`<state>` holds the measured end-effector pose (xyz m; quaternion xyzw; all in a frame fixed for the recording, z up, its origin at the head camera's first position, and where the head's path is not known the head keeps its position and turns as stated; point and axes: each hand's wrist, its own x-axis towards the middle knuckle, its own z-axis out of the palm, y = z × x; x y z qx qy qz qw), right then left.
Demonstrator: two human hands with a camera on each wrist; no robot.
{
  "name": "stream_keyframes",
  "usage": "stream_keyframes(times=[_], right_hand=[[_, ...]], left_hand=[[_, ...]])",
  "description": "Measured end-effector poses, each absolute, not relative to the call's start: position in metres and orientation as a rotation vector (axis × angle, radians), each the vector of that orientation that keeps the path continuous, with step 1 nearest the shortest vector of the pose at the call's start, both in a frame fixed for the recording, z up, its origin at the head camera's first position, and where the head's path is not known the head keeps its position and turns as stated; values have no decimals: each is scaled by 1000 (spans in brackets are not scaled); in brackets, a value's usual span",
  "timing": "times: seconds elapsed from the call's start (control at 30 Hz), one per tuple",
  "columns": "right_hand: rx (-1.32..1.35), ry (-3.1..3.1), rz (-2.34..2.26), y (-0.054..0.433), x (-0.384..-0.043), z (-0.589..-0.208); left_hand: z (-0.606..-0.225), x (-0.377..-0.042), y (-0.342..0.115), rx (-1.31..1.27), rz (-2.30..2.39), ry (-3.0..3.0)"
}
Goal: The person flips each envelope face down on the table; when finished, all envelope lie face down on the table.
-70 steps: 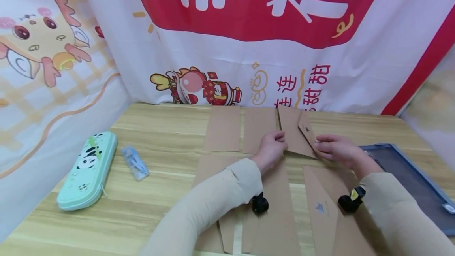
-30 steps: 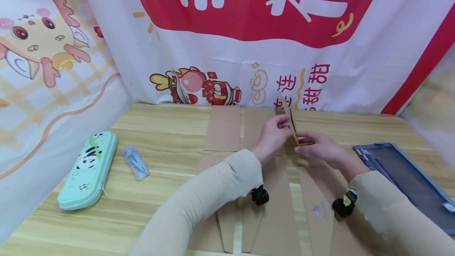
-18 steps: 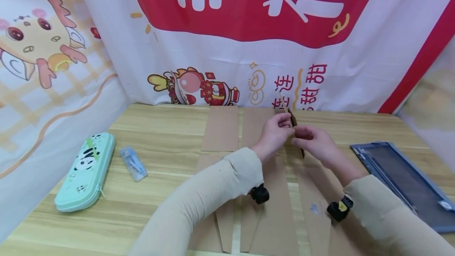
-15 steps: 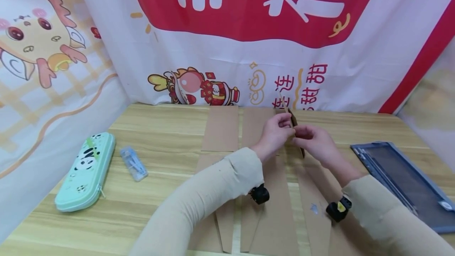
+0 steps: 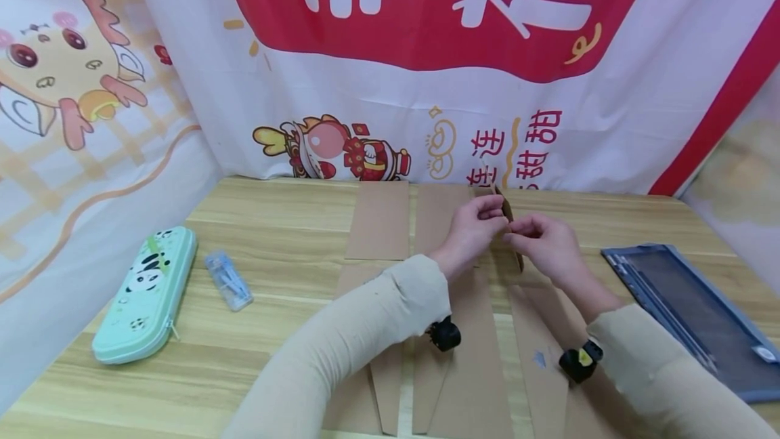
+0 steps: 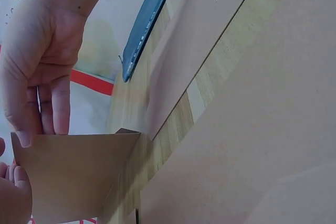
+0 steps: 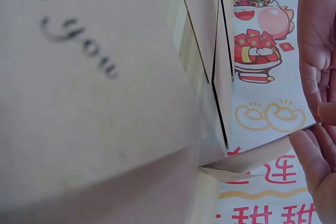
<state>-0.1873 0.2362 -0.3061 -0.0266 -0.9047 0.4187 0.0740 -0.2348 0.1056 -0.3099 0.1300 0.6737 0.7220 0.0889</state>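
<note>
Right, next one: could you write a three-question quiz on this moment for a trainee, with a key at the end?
1. Multiple choice: what do the left hand and the right hand both hold?
a) the small clear box
b) a piece of brown card
c) the wall cloth
2. True or false: the pencil case has a panda on its lid.
3. Fill in: the hand nearer the dark pouch is the ____ hand.

Key: 1. b; 2. true; 3. right.
</note>
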Motion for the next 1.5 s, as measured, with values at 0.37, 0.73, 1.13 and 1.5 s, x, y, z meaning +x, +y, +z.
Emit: stream_keyframes(times=[0.37,0.73,1.13,1.5], right_hand=[[-282,-2587,1288,241,-185,-309],[-493,-2352,1140,254,-187,-316],[-470,-1938,1567,263,-187,-320],[-195,-1518,1929,287,-201,-349]], left_hand=[[-317,-230,104,508,2089,1921],[-330,-227,100,539,2097,1849],[-341,-226,100,427,2128,1884],[-343,-225,104,326,2141,1897]])
